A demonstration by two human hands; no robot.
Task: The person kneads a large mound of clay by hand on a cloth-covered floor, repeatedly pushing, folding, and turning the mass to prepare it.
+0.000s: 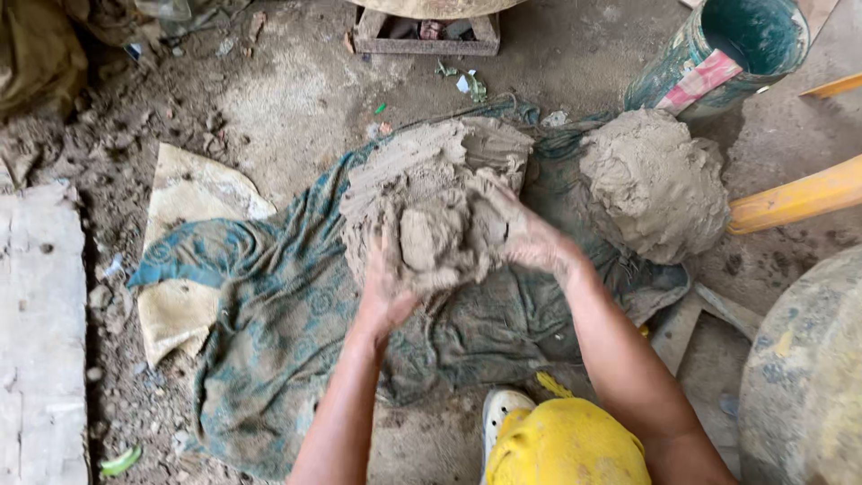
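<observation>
Seen from the head camera, two bare, mud-coated hands press into a large grey-brown mound of wet clay [431, 202] lying at the centre of the frame on a crumpled teal patterned cloth [269, 314] spread over the dirt floor [296, 99]. The left hand [382, 292] cups the mound's near edge at 7 o'clock, fingers spread and sunk into the surface; the right hand [530, 238] clasps its side at 4 o'clock, fingers curled around a lump, so both hands are closed on the clay.

The clay looks heavy, soft and sticky, likely to sag or tear if lifted by a thin edge; a hold from underneath, with both palms on opposite sides, seems safest. Its surface is rough, smeared and ridged by finger marks.

At 2 o'clock sits a second, rounded grey clay lump [651, 184], drier-looking and cracked, just beside the first. Beyond it stands a green cylindrical container [727, 58]. An orange-yellow wooden handle [795, 198] juts in at 3 o'clock. A tan woven sack [184, 193] lies under the cloth at 9 o'clock.
</observation>
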